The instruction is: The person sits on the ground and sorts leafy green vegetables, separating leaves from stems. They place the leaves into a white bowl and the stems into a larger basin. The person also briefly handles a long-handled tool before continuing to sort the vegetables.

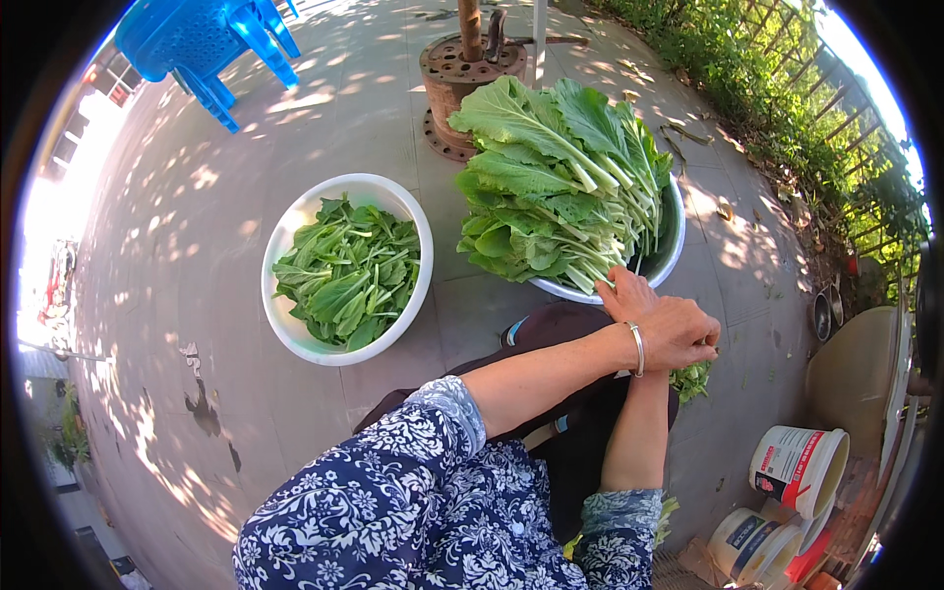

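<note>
My forearms cross, with the left, wearing a silver bangle (636, 349), on top. My left hand (677, 333) is at the right, its fingers curled down; a bit of green shows at the fingertips, but its grip is unclear. More leaves (689, 380) lie below it. My right hand (627, 295) pinches a pale stem at the near edge of a big heap of leafy greens (542, 184). That heap overfills a metal basin (672, 236). A white plastic basin (422, 284) with shorter, loose greens (350, 273) stands to the left.
A rusty metal base with a pole (457, 92) stands behind the heap, and a blue plastic chair (199, 44) is at the upper left. Plastic buckets (796, 468) are at the lower right. Plants and a fence (833, 110) line the right side of the paving (184, 295).
</note>
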A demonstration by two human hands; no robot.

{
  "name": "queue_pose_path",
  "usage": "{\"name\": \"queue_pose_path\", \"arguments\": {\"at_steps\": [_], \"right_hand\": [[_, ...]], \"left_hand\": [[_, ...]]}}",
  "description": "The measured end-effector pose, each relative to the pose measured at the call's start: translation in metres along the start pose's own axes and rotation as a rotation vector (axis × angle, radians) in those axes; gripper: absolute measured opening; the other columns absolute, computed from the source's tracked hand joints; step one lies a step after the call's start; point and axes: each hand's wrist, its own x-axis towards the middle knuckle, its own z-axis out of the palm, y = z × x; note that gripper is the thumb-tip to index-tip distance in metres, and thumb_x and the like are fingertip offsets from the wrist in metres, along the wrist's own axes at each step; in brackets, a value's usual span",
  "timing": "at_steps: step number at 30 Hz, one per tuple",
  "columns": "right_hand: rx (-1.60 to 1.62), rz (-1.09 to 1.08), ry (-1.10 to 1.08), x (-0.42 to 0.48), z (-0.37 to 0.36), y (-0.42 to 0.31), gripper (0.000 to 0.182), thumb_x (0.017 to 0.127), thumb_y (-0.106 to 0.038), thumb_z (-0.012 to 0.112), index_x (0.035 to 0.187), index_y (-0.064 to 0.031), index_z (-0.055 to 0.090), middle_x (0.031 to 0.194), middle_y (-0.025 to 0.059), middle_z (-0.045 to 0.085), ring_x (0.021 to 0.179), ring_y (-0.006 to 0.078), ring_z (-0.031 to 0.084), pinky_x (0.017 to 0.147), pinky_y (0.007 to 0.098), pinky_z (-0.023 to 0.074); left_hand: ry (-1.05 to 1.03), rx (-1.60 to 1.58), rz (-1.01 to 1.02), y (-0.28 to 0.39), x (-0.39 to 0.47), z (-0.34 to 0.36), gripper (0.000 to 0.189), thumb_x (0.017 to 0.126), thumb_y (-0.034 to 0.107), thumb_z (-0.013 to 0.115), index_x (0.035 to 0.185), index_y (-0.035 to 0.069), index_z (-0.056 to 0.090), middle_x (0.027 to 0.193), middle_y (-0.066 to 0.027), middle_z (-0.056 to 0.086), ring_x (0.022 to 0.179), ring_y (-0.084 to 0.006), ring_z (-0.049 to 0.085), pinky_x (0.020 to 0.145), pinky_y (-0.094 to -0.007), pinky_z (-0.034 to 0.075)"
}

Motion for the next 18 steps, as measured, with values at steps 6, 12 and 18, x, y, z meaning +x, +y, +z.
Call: {"name": "queue_pose_path", "arguments": {"at_steps": [6,12,18], "right_hand": [[0.076,-0.171,0.17,-0.012,0.009,-0.005,0.027,0.085,-0.027,0.061,0.098,-0.0034,0.058,0.088,0.0173,0.063,0.09,0.0368,0.058,0.078,0.0471,0.0453],[0.167,-0.12,0.144,-0.023,0.002,-0.009,0.029,0.086,-0.029,0.059,0.098,-0.0019,0.058,0.086,0.0187,0.063,0.089,0.0377,0.058,0.077,0.0468,0.0439],[0.205,-0.091,0.109,-0.032,-0.004,-0.006,0.031,0.087,-0.028,0.06,0.103,-0.0019,0.058,0.086,0.0198,0.064,0.088,0.0379,0.058,0.077,0.0466,0.0433]], "left_hand": [[0.692,-0.298,-0.375,-0.069,-0.024,-0.101,0.025,0.084,0.015,0.068,0.099,-0.003,0.06,0.082,-0.0036,0.064,0.072,-0.0083,0.057,0.066,-0.0249,0.049],[1.176,0.158,-0.913,-0.203,-0.108,-0.151,0.067,0.075,0.019,0.071,0.127,-0.005,0.035,0.129,-0.0261,0.035,0.111,-0.0385,0.048,0.098,-0.0407,0.041],[1.189,-0.163,-0.902,-0.25,-0.132,-0.164,0.07,0.074,0.02,0.071,0.131,-0.003,0.037,0.128,-0.0216,0.049,0.121,-0.0362,0.045,0.101,-0.0412,0.038]]}}
